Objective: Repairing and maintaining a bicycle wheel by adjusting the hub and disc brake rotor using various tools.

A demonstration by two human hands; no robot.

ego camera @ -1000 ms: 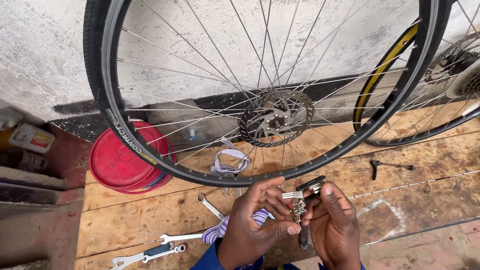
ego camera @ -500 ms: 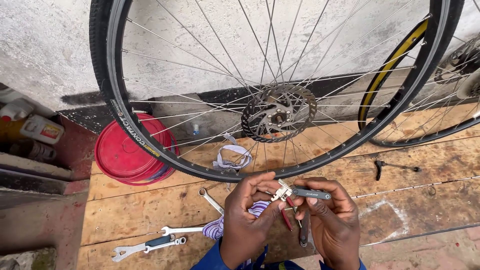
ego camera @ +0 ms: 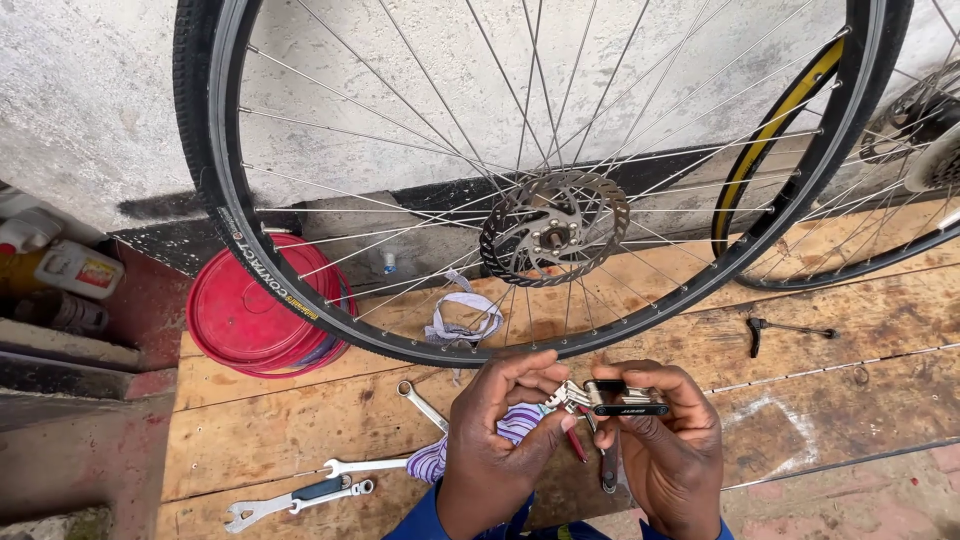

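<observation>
Both my hands hold a small folding multi-tool [ego camera: 612,400] with a black body and silver keys, low in the middle of the view. My right hand [ego camera: 668,450] grips the black body. The fingertips of my left hand [ego camera: 497,440] pinch the silver keys at its left end. Just beyond the hands stands a bicycle wheel [ego camera: 300,300] with a black tyre, thin spokes and a silver disc rotor [ego camera: 553,228] at the hub. It is upright on the wooden floor [ego camera: 850,400], against a white wall.
A red bucket lid [ego camera: 245,315] leans behind the wheel at left. Spanners [ego camera: 300,492] and a purple-white cloth [ego camera: 435,460] lie on the boards near my left hand. A small black key [ego camera: 785,330] lies at right. A second wheel [ego camera: 900,150] stands far right. Bottles [ego camera: 70,268] sit on a left ledge.
The multi-tool has turned level between my hands, its black body now lying horizontal in the right hand. My left fingers have shifted onto the silver keys. The view has tilted slightly.
</observation>
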